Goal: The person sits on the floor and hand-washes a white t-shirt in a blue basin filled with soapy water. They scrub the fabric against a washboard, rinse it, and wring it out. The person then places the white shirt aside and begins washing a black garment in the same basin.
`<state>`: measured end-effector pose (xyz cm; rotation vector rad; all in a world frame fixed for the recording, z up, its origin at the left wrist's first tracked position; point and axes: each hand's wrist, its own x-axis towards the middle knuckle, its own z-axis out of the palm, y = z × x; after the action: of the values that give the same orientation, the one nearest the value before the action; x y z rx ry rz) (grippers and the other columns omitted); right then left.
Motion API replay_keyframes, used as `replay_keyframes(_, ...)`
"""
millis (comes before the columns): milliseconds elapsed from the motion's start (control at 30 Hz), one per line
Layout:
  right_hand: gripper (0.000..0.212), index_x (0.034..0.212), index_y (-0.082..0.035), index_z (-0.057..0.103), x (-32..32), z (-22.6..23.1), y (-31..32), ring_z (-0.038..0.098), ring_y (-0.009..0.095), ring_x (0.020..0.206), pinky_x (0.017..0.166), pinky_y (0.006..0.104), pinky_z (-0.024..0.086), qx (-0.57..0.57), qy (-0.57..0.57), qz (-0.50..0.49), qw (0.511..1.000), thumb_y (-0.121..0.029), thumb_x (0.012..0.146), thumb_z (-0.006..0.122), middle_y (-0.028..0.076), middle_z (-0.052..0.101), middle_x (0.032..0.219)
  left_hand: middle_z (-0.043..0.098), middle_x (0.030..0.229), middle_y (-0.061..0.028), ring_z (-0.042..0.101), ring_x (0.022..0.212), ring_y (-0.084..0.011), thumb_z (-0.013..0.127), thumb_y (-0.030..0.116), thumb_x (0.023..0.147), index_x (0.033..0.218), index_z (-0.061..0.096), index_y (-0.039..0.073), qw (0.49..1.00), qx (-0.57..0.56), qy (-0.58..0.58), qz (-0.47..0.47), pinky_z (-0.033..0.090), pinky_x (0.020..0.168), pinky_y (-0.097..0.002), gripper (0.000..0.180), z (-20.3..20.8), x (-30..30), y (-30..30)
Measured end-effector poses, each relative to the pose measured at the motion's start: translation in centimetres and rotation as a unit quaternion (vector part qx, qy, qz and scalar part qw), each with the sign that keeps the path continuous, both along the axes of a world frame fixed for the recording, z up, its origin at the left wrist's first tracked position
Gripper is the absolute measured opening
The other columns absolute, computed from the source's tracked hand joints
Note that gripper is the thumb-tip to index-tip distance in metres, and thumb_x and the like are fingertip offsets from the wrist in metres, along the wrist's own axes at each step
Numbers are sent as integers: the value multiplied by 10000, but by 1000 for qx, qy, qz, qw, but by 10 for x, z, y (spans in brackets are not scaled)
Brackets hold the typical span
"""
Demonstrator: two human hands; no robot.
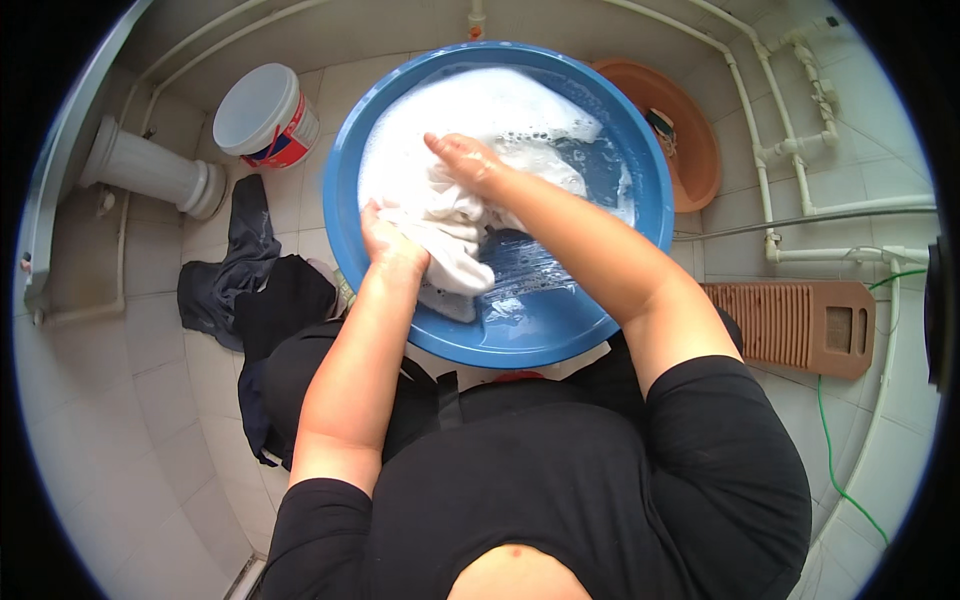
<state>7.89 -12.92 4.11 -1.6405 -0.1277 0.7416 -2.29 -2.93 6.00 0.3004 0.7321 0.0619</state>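
Observation:
A wet white cloth is bunched up over soapy water in a large blue basin. My left hand grips its near left side, with the fingers mostly tucked under the folds. On the far side of the bundle, my right hand is closed on the cloth with the thumb raised; its other fingers are partly hidden. White suds cover the far part of the water, and bluish water shows at the right. Whether the cloth is a garment, I cannot tell.
At the left stand a white bucket and a white pillar-like pedestal. Dark clothes lie on the tiled floor. Right of the blue basin are an orange-brown basin, a brown washboard, white pipes and a green cord.

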Motion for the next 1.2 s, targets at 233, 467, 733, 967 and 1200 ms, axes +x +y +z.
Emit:
replay_keyframes(233,602,1172,-59,502,7,-25,16,529,292,1065,876,345,423,-283,-257,282,880,-420,714,657,179,544,1157,450,1256,-173,443,1154,-333,438,287,895,1243,384,-21,998,48,35,18,370,959,-461,468,-44,8,10)
replay_keyframes(467,322,1011,-82,646,-1,-41,60,585,283,1001,845,342,454,-465,-240,350,777,-286,773,576,144,610,1071,448,1267,-179,459,1136,-333,365,294,942,1233,385,-31,990,54,126,31,364,959,-478,436,-66,15,18)
replay_keyframes(733,325,953,-46,616,0,-31,45,547,335,962,839,386,424,-313,-259,189,894,-308,769,560,193,579,1004,517,1169,-156,521,1055,-288,451,394,899,1195,434,-15,990,94,100,25,435,871,-416,505,-64,21,15)
replay_keyframes(967,240,849,8,525,-86,34,5,548,338,839,741,383,444,10,-531,150,834,-149,706,639,171,539,977,606,897,-117,590,836,-241,488,485,845,1055,547,55,978,-86,-123,-147,491,771,-368,482,-26,13,15)
replay_keyframes(1200,172,689,-78,532,-61,-16,-12,548,279,570,522,381,457,-167,-621,17,766,-227,689,618,112,514,638,575,747,-73,554,669,-215,434,368,883,896,560,71,983,3,-84,-165,478,631,-355,323,-55,-1,-9)
